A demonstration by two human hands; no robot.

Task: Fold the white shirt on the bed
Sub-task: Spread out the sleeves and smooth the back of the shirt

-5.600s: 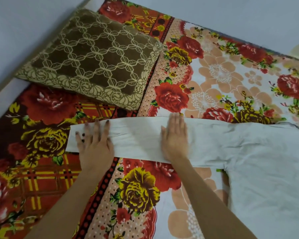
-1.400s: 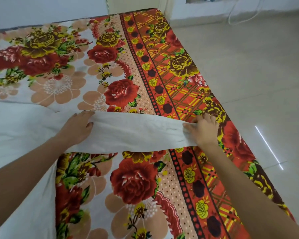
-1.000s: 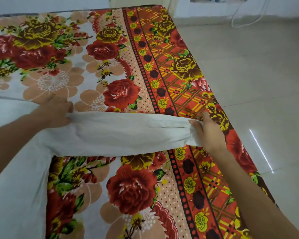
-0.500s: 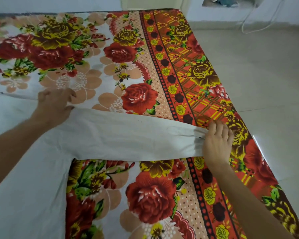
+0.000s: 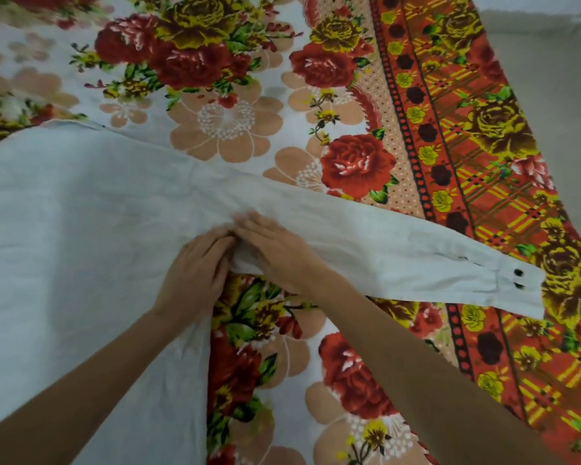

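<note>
White shirt (image 5: 81, 213) lies spread on the bed (image 5: 349, 95), sleeve (image 5: 399, 250) stretched right. At its armpit the hands touch — right hand (image 5: 275, 253) flat on the sleeve, fingers (image 5: 259, 226) straight; left hand (image 5: 195, 270) at the sleeve's lower edge, grip I cannot tell.

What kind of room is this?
Probably a bedroom. A flowered bedsheet is spread wide and flat, as if over a mattress, a white shirt lies on it, and pale floor shows beyond its edge.
</note>
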